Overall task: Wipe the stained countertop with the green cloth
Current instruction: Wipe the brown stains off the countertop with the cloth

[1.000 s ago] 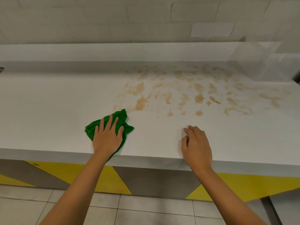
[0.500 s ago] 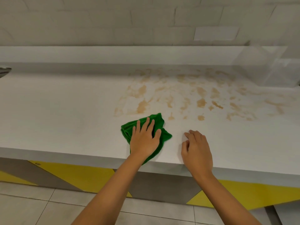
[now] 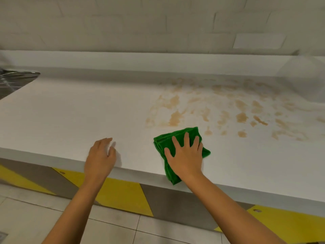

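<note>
The right hand (image 3: pixel 186 155) lies flat on the green cloth (image 3: pixel 177 136), fingers straight and spread wide, palm pressing the folded fabric onto the white worktop (image 3: pixel 70 117). It pinches nothing; it only bears down. The cloth sits near the front edge of the worktop, and its near corner droops a little over that edge at 6 o'clock from the palm. The far corner of the cloth shows beyond the fingertips at 12 o'clock.

Brown stains (image 3: pixel 242 117) spread across the worktop from 12 o'clock round to 3 o'clock of the cloth — smears and blots that reach back toward the low white ledge (image 3: pixel 140 60) at the rear. The nearest blot lies just beside the cloth's far corner, at about 1 o'clock, and the cloth does not cover it.

The left hand (image 3: pixel 101 155) is at 9 o'clock from the cloth, apart from it, set at the front edge of the worktop. It holds nothing; its fingers are loosely bent, though blur hides whether the tips touch the surface.

At 10 o'clock from the left hand, at the far left of the view, part of a metal sink (image 3: pixel 14 81) shows. Pale wall tiles (image 3: pixel 158 23) rise behind the ledge. Below the worktop runs a front panel (image 3: pixel 123 194) in yellow and grey slanted blocks — and under it, light floor tiles (image 3: pixel 26 217).
</note>
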### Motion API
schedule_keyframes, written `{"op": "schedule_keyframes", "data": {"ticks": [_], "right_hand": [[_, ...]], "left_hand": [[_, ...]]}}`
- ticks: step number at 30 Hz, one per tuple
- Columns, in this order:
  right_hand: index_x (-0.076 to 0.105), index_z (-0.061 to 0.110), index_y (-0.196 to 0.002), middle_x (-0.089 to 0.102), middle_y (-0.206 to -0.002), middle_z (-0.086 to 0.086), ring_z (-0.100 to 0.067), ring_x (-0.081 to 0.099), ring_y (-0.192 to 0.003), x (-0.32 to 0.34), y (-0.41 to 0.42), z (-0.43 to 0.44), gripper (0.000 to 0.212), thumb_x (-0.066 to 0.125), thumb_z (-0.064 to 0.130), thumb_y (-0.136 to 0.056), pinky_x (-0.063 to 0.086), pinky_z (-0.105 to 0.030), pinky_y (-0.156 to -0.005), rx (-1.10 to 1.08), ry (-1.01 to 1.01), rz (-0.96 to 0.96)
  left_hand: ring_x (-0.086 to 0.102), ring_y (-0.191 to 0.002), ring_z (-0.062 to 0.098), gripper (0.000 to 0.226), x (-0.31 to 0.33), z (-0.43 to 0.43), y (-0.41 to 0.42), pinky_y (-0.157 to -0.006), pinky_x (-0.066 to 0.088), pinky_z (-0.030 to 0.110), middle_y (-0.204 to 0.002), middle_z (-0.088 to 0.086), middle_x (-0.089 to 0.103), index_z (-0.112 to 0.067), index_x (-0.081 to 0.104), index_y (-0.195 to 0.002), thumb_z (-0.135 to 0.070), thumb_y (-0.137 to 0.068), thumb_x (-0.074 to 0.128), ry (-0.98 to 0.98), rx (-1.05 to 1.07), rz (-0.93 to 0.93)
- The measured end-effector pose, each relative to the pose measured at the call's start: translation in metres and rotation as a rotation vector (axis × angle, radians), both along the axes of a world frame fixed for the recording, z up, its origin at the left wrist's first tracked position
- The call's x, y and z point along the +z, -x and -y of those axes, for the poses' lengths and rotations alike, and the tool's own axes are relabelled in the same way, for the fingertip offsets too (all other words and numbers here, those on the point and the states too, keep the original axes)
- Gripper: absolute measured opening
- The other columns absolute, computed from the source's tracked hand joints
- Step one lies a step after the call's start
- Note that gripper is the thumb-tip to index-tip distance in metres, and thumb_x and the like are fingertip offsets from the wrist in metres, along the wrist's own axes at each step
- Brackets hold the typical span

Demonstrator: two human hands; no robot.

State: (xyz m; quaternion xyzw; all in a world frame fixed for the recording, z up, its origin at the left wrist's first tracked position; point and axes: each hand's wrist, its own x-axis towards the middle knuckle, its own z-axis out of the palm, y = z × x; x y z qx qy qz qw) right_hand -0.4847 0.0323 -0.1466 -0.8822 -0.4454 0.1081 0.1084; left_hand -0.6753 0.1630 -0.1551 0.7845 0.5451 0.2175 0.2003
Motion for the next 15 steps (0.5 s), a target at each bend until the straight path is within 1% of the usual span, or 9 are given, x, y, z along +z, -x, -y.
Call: {"op": "schedule_keyframes", "data": {"ticks": [2,5,7,9,12,15], "right_hand": [[0.015,0.026,-0.145,0.004,-0.155,-0.015,-0.043,0.005,-0.137,-0.003,0.016,-0.008,0.058,0.020,0.051,-0.094,0.004,-0.052,-0.113,0.003,0.049,0.035],[0.019,0.025,-0.144,0.012,-0.154,-0.015,-0.041,0.012,-0.136,-0.006,0.040,-0.019,0.061,0.013,0.051,-0.089,0.009,-0.051,-0.112,0.103,-0.004,0.068],[0.026,0.027,-0.142,0.021,-0.152,-0.013,-0.039,0.019,-0.135,-0.010,0.046,-0.031,0.063,0.010,0.049,-0.085,0.013,-0.049,-0.112,0.162,-0.074,0.059],[0.039,0.027,-0.137,0.035,-0.146,-0.012,-0.037,0.031,-0.131,-0.016,0.041,-0.045,0.062,0.010,0.048,-0.086,0.022,-0.048,-0.108,0.165,-0.156,0.075],[0.054,0.021,-0.125,0.051,-0.134,-0.014,-0.036,0.046,-0.117,-0.020,0.022,-0.059,0.048,0.029,0.037,-0.089,0.035,-0.046,-0.096,0.064,-0.264,0.120],[0.056,0.015,-0.124,0.052,-0.131,-0.016,-0.037,0.047,-0.113,-0.023,0.011,-0.059,0.036,0.042,0.026,-0.092,0.037,-0.045,-0.091,-0.053,-0.289,0.148]], "left_hand": [[0.043,-0.128,0.033,0.039,-0.001,-0.017,0.016,-0.104,0.035,0.044,-0.139,0.013,0.047,-0.009,0.049,-0.133,-0.014,-0.095,0.047,-0.001,0.004,-0.065],[0.040,-0.131,0.033,0.040,-0.002,-0.043,0.033,-0.108,0.032,0.045,-0.141,0.014,0.046,-0.007,0.048,-0.135,-0.015,-0.096,0.045,-0.010,0.007,-0.111],[0.037,-0.134,0.031,0.040,-0.003,-0.055,0.037,-0.111,0.030,0.044,-0.143,0.013,0.044,-0.008,0.048,-0.136,-0.015,-0.097,0.044,-0.013,-0.005,-0.121],[0.036,-0.135,0.030,0.039,-0.006,-0.061,0.036,-0.111,0.029,0.043,-0.145,0.011,0.043,-0.009,0.050,-0.135,-0.014,-0.097,0.044,-0.008,-0.014,-0.134],[0.038,-0.133,0.030,0.036,-0.007,-0.064,0.036,-0.109,0.030,0.042,-0.143,0.009,0.047,-0.013,0.056,-0.131,-0.015,-0.095,0.048,-0.055,-0.007,-0.156],[0.040,-0.132,0.029,0.036,-0.009,-0.066,0.040,-0.108,0.031,0.039,-0.141,0.008,0.050,-0.014,0.058,-0.129,-0.017,-0.095,0.050,-0.090,-0.015,-0.166]]}}
